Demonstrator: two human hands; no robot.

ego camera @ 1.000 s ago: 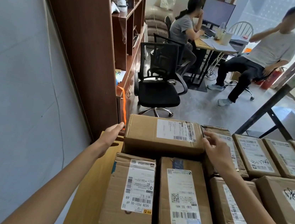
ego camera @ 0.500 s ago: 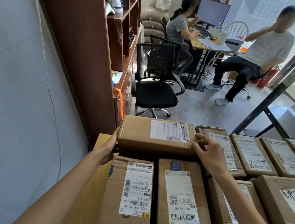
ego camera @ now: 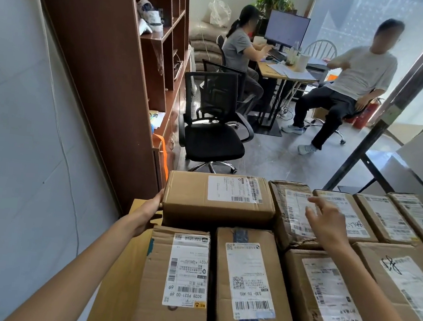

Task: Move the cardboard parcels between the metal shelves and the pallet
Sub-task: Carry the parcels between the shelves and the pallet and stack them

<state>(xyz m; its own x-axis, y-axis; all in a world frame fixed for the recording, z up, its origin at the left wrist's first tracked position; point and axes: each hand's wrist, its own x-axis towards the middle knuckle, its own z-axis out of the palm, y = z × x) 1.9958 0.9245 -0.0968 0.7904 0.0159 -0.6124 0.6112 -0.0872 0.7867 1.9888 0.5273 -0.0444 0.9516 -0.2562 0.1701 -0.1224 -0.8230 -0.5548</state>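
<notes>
Letting go on one side, the right hand (ego camera: 326,224) is coming off the near right corner of the box (ego camera: 216,201), which it was holding half a second ago. It is now hovering right of centre over the neighbour (ego camera: 286,212) with the crumpled label, fingers spread and loose, holding nothing. The left hand (ego camera: 149,210) is staying where it was, palm flat against the box's left end with the fingers straight, pressing and not gripping. The box is lying crosswise at the centre of the frame, on the back row of the stack, touching the neighbour on its right and overlapping the two front parcels (ego camera: 177,276) below it. It is looking squarer to the row than a second ago, so I judge that the person is finishing nudging it into line, not lifting it, and that the right hand is freeing itself for another parcel. A tan board (ego camera: 122,269) is showing under the stack at lower left. Beyond are a bookcase (ego camera: 96,66) at upper left, a chair (ego camera: 213,134) and a metal post (ego camera: 386,115) at upper right
</notes>
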